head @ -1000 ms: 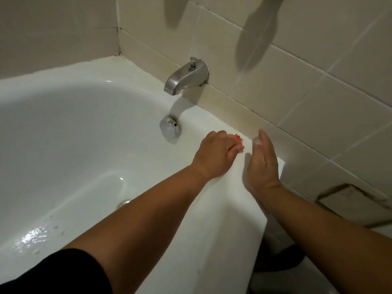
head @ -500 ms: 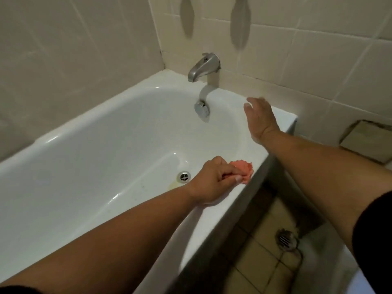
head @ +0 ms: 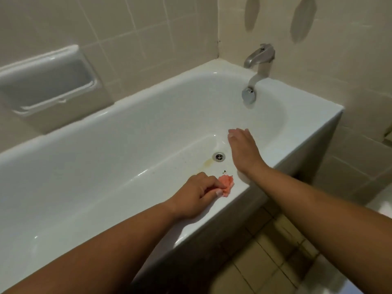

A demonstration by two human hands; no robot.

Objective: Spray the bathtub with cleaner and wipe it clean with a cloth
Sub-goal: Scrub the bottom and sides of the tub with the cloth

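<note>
Left grip (head: 197, 196): I am curling my fingers and thumb round a bunched pink cloth (head: 290, 184) and pressing it down on the near rim of the bathtub (head: 307, 117).
Right grip (head: 244, 152): I am holding it flat, palm down, fingers straight and close together, with nothing in it. It is reaching across the near rim and hanging over the basin, just right of the drain (head: 219, 156). Whether it is touching the enamel I cannot tell.
Cloth: it is sticking out past the fingertips of my left grip and lying on the inner edge of the near rim.
Bathtub: white, running from lower left to upper right, its basin glinting with small highlights.
Drain: round and metal, sitting in the basin floor, with a yellowish stain (head: 209, 161) just to its left and a dark speck (head: 224, 171) between it and the cloth.
Spout (head: 259, 55): metal, projecting from the tiled wall above the tub's far end, with a round overflow plate (head: 248, 94) below it on the end wall.
Soap recess (head: 48, 81): white, set into the tiled wall at the left, above the far rim.
Floor (head: 265, 262): beige tiles with dark grout, showing at the lower right beside the tub's outer panel.
</note>
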